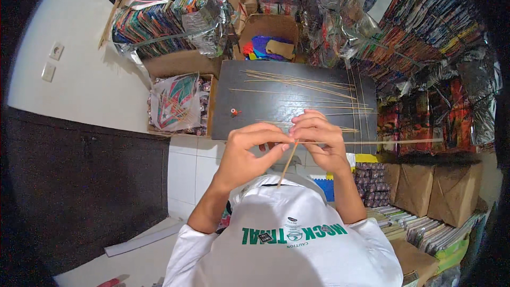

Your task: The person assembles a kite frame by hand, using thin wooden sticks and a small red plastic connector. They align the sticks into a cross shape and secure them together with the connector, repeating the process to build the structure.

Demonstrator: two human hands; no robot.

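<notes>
Two thin bamboo sticks [393,142] cross between my hands, just over the near edge of the dark table [249,108]. One stick runs out to the right past my right hand; the other slants down toward my shirt. A bit of orange, which looks like thread, shows where they meet. My left hand [249,151] is closed, its thumb and forefinger pinching at the crossing. Curled round the same spot from the right is my right hand [321,135], fingers bent over the sticks. Some of the grip is hidden behind the fingers. A small red-and-white thread spool [235,112] sits on the table's left side.
Several loose bamboo sticks [297,81] lie across the table. A cardboard box [211,107] with printed kite-like sheets stands at its left, another open box [289,23] behind. Stacked wrapped bundles [414,26] rise at the back and right; brown packages [453,191] sit lower right.
</notes>
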